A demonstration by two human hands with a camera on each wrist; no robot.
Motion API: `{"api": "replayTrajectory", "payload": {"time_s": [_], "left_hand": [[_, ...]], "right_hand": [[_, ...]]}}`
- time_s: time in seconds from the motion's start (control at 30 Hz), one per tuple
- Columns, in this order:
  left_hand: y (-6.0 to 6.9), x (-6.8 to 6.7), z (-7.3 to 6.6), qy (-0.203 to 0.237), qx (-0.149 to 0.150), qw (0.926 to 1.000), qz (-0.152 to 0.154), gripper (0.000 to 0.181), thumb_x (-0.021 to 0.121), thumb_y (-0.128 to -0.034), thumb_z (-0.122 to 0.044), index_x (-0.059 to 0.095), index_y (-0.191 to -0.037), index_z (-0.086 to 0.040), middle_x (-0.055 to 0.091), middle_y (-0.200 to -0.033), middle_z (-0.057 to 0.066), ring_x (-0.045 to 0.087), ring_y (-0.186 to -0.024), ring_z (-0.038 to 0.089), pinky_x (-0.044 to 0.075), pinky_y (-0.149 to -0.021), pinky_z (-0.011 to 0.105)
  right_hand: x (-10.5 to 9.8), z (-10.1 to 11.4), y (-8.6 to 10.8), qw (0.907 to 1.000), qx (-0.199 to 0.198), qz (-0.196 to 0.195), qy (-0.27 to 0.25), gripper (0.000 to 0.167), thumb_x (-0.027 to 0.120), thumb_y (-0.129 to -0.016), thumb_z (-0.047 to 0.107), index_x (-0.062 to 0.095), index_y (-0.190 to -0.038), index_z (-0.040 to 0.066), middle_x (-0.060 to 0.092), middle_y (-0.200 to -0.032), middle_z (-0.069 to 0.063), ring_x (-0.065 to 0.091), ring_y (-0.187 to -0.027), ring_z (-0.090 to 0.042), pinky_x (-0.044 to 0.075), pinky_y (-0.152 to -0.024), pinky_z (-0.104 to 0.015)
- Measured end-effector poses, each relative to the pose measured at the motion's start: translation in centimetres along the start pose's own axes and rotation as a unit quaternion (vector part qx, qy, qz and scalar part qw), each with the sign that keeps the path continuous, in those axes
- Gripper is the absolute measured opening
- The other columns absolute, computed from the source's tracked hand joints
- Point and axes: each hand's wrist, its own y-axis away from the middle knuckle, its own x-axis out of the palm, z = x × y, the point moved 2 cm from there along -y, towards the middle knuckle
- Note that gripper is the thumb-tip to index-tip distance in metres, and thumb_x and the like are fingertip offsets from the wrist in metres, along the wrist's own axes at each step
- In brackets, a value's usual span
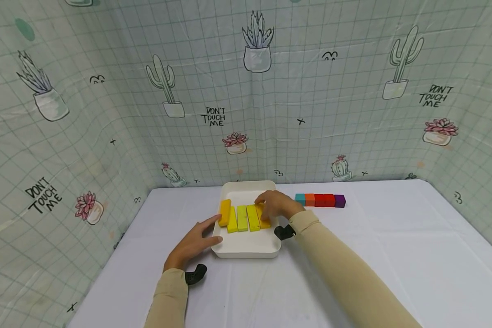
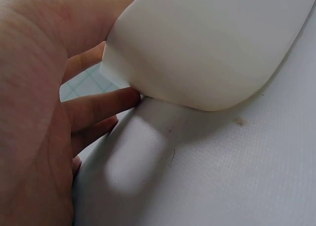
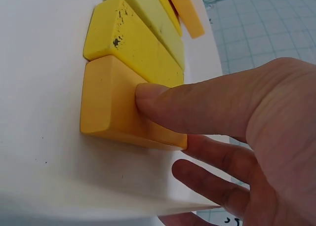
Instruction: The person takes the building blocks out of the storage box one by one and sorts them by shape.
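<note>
A white tray (image 1: 246, 248) holds several yellow and orange-yellow blocks in a row. My left hand (image 1: 192, 243) grips the tray's left side, thumb over the rim; in the left wrist view fingertips (image 2: 129, 97) touch the outer wall from below. My right hand (image 1: 274, 205) reaches into the tray and holds the orange-yellow block (image 3: 111, 100) at the row's right end, thumb on its upper face and a finger at its far end. Beside that block lies a bright yellow block (image 3: 133, 43) with dark specks. At the row's left end, another orange-yellow block (image 1: 225, 212) leans slightly.
Right of the tray, a line of small cubes stands on the white tabletop (image 1: 377, 255): a teal cube (image 1: 300, 199), an orange cube (image 1: 310, 199), two red cubes (image 1: 325, 200) and a purple cube (image 1: 340, 201). A printed cloth (image 1: 287, 146) hangs behind the table.
</note>
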Motion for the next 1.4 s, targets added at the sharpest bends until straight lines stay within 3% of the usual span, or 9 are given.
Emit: {"api": "replayTrajectory", "payload": {"time_s": [0.17, 0.33, 0.5, 0.67, 0.93, 1.2, 1.4], "left_hand": [[0.0, 0.0, -0.1, 0.006, -0.002, 1.0, 0.0, 0.071, 0.074, -0.0873, -0.037, 0.045, -0.152, -0.033, 0.031, -0.162, 0.008, 0.015, -0.15, 0.042, 0.013, -0.113, 0.072], [-0.1, 0.0, 0.1, 0.016, -0.008, 0.9998, 0.004, 0.072, 0.075, -0.087, -0.037, 0.045, -0.152, -0.034, 0.031, -0.162, 0.008, 0.015, -0.15, 0.041, 0.013, -0.114, 0.071], [0.0, 0.0, 0.1, 0.021, -0.01, 0.9997, 0.002, 0.072, 0.076, -0.0867, -0.037, 0.045, -0.152, -0.035, 0.03, -0.163, 0.007, 0.013, -0.15, 0.042, 0.011, -0.113, 0.071], [0.1, 0.1, 0.1, 0.023, -0.008, 0.9997, 0.003, 0.072, 0.076, -0.0867, -0.038, 0.045, -0.152, -0.035, 0.03, -0.163, 0.008, 0.012, -0.15, 0.042, 0.011, -0.113, 0.072], [0.3, 0.1, 0.0, 0.024, -0.003, 0.9997, 0.001, 0.073, 0.076, -0.087, -0.036, 0.044, -0.153, -0.033, 0.03, -0.162, 0.008, 0.01, -0.151, 0.043, 0.009, -0.114, 0.071], [0.1, 0.3, -0.1, 0.014, -0.004, 0.9999, 0.0, 0.073, 0.075, -0.0874, -0.036, 0.044, -0.153, -0.034, 0.031, -0.162, 0.007, 0.015, -0.15, 0.041, 0.012, -0.114, 0.071], [0.2, 0.2, -0.4, 0.017, 0.0, 0.9998, -0.005, 0.074, 0.076, -0.0862, -0.033, 0.044, -0.153, -0.031, 0.029, -0.163, 0.009, 0.007, -0.151, 0.044, 0.007, -0.113, 0.072]], "right_hand": [[-0.1, 0.0, 0.1, 0.9999, -0.011, 0.0, -0.004, 0.059, 0.082, -0.081, 0.011, 0.064, -0.136, 0.019, 0.056, -0.142, -0.005, 0.05, -0.124, -0.028, 0.037, -0.111, -0.053], [-0.2, 0.1, 0.2, 0.9983, -0.051, -0.003, 0.027, 0.062, 0.083, -0.081, 0.012, 0.062, -0.139, 0.018, 0.056, -0.136, -0.006, 0.051, -0.118, -0.027, 0.04, -0.11, -0.049], [-0.5, 0.1, 0.4, 0.9945, -0.083, -0.032, 0.054, 0.062, 0.085, -0.079, 0.014, 0.063, -0.136, 0.016, 0.055, -0.128, -0.006, 0.053, -0.109, -0.026, 0.046, -0.105, -0.045], [-0.7, 0.2, 0.7, 0.9929, -0.088, -0.063, 0.051, 0.06, 0.084, -0.078, 0.012, 0.064, -0.135, 0.009, 0.055, -0.125, -0.009, 0.055, -0.106, -0.026, 0.048, -0.103, -0.043], [-0.9, -0.3, 0.7, 0.9932, -0.075, -0.086, -0.022, 0.054, 0.077, -0.082, 0.004, 0.063, -0.134, 0.002, 0.059, -0.123, -0.013, 0.056, -0.106, -0.028, 0.049, -0.101, -0.041], [-0.9, -0.7, 0.5, 0.9922, -0.065, -0.083, -0.065, 0.049, 0.076, -0.086, 0.008, 0.062, -0.133, 0.005, 0.064, -0.118, -0.014, 0.058, -0.101, -0.027, 0.053, -0.096, -0.04], [-1.0, -0.8, 0.4, 0.9894, -0.076, -0.087, -0.088, 0.043, 0.077, -0.086, 0.011, 0.067, -0.128, 0.006, 0.066, -0.115, -0.013, 0.06, -0.101, -0.026, 0.055, -0.089, -0.038]]}}
